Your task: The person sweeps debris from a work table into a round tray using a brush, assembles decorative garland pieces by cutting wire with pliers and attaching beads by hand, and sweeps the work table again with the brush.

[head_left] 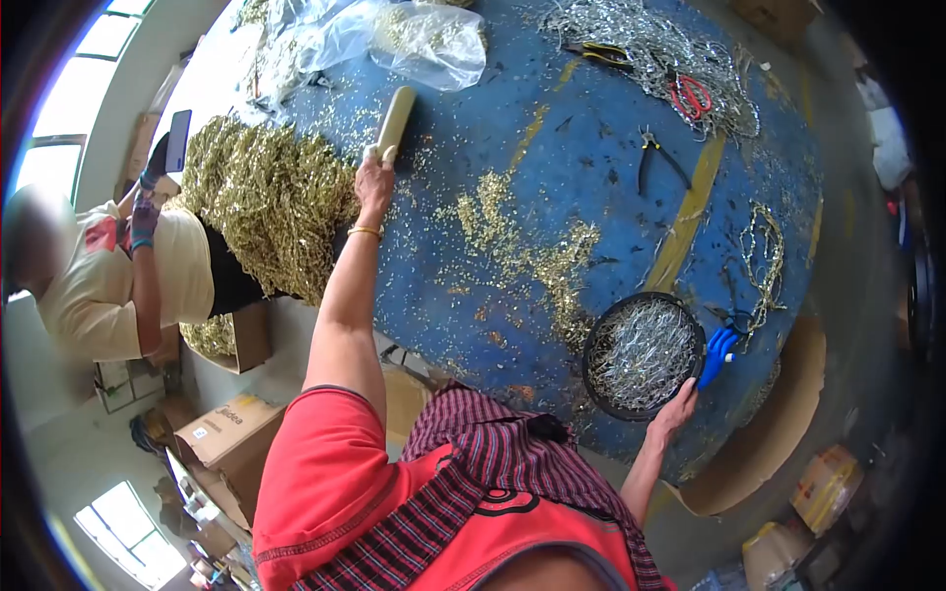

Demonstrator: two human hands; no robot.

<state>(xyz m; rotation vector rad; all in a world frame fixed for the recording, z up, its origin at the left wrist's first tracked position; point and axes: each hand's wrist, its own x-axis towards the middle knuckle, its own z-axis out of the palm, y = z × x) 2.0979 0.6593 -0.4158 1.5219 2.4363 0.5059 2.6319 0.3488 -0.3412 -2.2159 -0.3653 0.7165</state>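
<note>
One blue counter, crossed by yellow strips, is partly covered by one heap of gold chain, one heap of silver chain, one round tray and one brush. Two pairs of pliers can be clearly counted: one with yellow-and-black handles by the silver heap, one with dark handles spread apart on bare blue. The tray is black and circular, and is placed near the counter's near right edge; its rim is grasped by the right hand. The brush is pale, long and narrow, and is gripped at its near end by the left hand, beside the gold heap; whether its underside touches the surface cannot be told. The tray is filled with tangled silver-coloured pieces. Gold-coloured material is seen in one clear plastic bag. Loose gold bits are scattered between brush and tray.
</note>
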